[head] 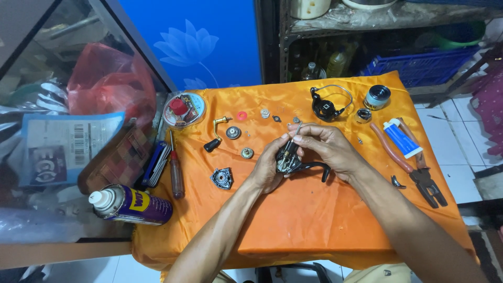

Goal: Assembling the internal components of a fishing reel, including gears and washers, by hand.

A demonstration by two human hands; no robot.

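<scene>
Over the middle of an orange cloth (314, 220), my left hand (268, 167) grips a black fishing reel body (290, 162) from the left. My right hand (325, 147) holds a thin metal tool (295, 132) between its fingertips, the tip touching the top of the reel body. The reel's black foot (318, 167) sticks out to the right under my right palm. Loose reel parts lie around: a black side plate (222, 178), a crank handle (217, 134), small gears and washers (233, 132), a rotor with wire bail (326, 107) and a spool (376, 97).
Red-handled pliers (414, 165) and a blue-white tube (401, 138) lie at the right. A red-handled screwdriver (175, 170), a spray can (131, 204) and a round tin (184, 109) sit at the left. A glass case stands at the left, and shelves stand behind.
</scene>
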